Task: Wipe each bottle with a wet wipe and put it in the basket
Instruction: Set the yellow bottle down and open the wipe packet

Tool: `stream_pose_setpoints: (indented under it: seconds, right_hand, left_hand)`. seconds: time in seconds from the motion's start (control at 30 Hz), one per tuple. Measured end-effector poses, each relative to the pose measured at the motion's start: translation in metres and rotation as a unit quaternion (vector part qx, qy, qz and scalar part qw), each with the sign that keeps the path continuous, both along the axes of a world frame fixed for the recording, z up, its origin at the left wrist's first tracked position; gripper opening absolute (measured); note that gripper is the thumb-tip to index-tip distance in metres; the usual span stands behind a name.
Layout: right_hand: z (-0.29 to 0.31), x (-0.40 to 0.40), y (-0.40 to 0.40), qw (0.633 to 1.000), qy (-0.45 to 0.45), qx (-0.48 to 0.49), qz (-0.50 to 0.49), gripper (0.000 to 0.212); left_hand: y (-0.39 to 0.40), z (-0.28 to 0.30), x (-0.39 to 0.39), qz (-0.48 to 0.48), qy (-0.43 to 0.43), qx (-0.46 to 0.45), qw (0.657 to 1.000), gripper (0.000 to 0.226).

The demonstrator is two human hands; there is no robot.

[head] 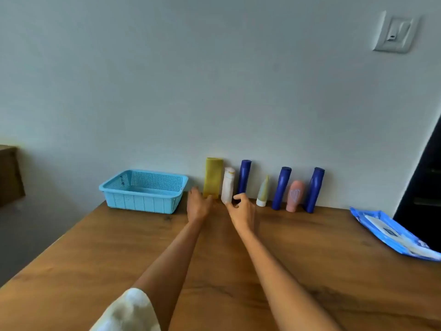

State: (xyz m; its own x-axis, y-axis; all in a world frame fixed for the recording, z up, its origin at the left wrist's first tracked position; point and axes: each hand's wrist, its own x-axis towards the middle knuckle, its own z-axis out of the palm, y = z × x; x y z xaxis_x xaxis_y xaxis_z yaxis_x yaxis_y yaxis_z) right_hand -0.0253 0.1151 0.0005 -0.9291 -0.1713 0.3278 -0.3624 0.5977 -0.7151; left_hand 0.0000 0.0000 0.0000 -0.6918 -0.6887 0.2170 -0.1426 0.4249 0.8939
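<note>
Several bottles stand in a row against the wall: a yellow bottle (pixel 212 176), a white bottle (pixel 228 183), three dark blue bottles (pixel 244 179), a small cream tube (pixel 263 192) and a pink bottle (pixel 296 195). A light blue basket (pixel 143 190) stands empty to their left. My left hand (pixel 198 204) is open, its fingers touching the foot of the yellow bottle. My right hand (pixel 242 209) is open with fingers curled at the base of the white bottle, not closed on it. A blue pack of wet wipes (pixel 393 235) lies at the table's right edge.
The wooden table (pixel 119 254) runs up to a plain wall. A dark doorway (pixel 424 187) lies to the right, a wall switch (pixel 395 32) high up, and a brown piece of furniture (pixel 9 175) at far left.
</note>
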Motion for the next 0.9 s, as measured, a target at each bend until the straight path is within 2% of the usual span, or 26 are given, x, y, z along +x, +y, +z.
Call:
stream_pose_setpoints:
  seconds: [0.1,0.17,0.33,0.5,0.67,0.9]
  right_hand:
    - [0.002,-0.015,-0.017,0.999,0.021,0.017,-0.027,0.042]
    - [0.004,-0.023,-0.025,0.998,0.023,0.036,-0.050,0.044]
    - [0.000,-0.033,-0.026,0.997,0.046,0.031,-0.061,0.036]
    - [-0.008,-0.039,-0.024,0.998,0.044,-0.036,-0.040,0.027]
    - [-0.007,-0.038,-0.023,0.998,0.050,-0.027,-0.035,0.030]
    - [-0.003,-0.019,-0.008,0.997,0.061,-0.055,-0.006,0.029]
  left_hand:
    - [-0.016,0.004,-0.021,0.001,0.033,0.040,0.999,0.068]
    - [-0.026,0.005,-0.037,-0.007,0.053,0.045,0.998,0.069]
    - [-0.038,0.000,-0.061,-0.006,0.085,0.030,0.996,0.062]
    - [-0.041,-0.011,-0.069,0.011,0.120,0.066,0.990,0.054]
    - [-0.039,-0.009,-0.067,-0.010,0.107,0.073,0.992,0.055]
    - [-0.026,-0.003,-0.033,-0.001,0.096,0.039,0.995,0.040]
